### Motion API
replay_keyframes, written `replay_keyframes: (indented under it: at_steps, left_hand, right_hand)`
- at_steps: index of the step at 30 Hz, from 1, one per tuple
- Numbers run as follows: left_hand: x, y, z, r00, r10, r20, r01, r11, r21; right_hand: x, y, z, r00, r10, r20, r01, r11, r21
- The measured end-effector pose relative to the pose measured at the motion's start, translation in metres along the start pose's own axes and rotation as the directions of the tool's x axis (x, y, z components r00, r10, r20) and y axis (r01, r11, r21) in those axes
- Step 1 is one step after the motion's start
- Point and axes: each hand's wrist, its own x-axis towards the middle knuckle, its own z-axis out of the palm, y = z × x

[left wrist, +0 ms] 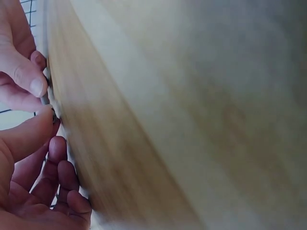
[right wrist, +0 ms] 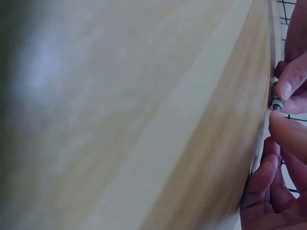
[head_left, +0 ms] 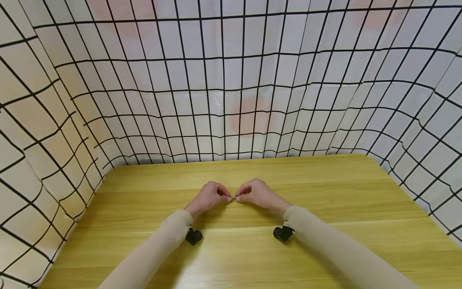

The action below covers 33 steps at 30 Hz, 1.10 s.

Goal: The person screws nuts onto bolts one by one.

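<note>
A small, thin metal rod (head_left: 234,198), grey and shiny, bridges the fingertips of both hands over the middle of the table. My left hand (head_left: 210,196) pinches its left end between thumb and fingers, and my right hand (head_left: 259,194) pinches the right end the same way. Seen from the right wrist, a pale metal collar (right wrist: 276,103) shows at the left fingertips, close to the right thumb. In the left wrist view a short grey stretch of the rod (left wrist: 45,99) shows beneath the right thumb. Fingers hide the rest, so I cannot tell its exact kind.
The yellow wood-grain table (head_left: 144,249) spreads out under both forearms. Behind it and along the sides hangs a white sheet with a black grid (head_left: 231,100). Black wrist cameras (head_left: 194,237) sit at the beige sleeves, low over the tabletop.
</note>
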Motion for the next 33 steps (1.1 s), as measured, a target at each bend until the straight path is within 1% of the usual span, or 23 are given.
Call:
replay_keyframes:
  at_steps: [7,16,22,25,28,33]
  left_hand:
    - [-0.0006,-0.0013,0.0004,1.000,0.005,-0.012,-0.005,1.000,0.004]
    - [-0.0035,-0.0021,-0.0010,1.000,-0.004,0.000,0.004,1.000,-0.002]
    - [-0.0047,-0.0039,-0.0029,1.000,-0.028,-0.012,0.028,1.000,-0.008]
    - [-0.0050,-0.0043,-0.0040,0.999,-0.031,-0.017,0.030,0.999,-0.009]
    - [-0.0045,-0.0052,-0.0048,0.999,-0.030,-0.020,0.030,0.999,-0.020]
    - [-0.0051,-0.0059,-0.0075,0.997,-0.065,-0.034,0.062,0.995,-0.079]
  right_hand:
    - [-0.0017,-0.0035,-0.0001,1.000,-0.009,0.006,0.009,1.000,0.007]
    - [-0.0023,-0.0041,0.0014,1.000,-0.007,0.003,0.007,1.000,-0.008]
    - [-0.0012,-0.0051,0.0026,1.000,-0.006,0.002,0.006,1.000,-0.015]
    - [-0.0001,-0.0048,0.0023,1.000,-0.010,0.006,0.011,1.000,-0.018]
    - [0.0012,-0.0028,0.0017,1.000,-0.010,0.007,0.010,1.000,0.000]
    - [-0.0006,0.0020,-0.0019,1.000,-0.003,-0.004,0.003,0.996,0.086]
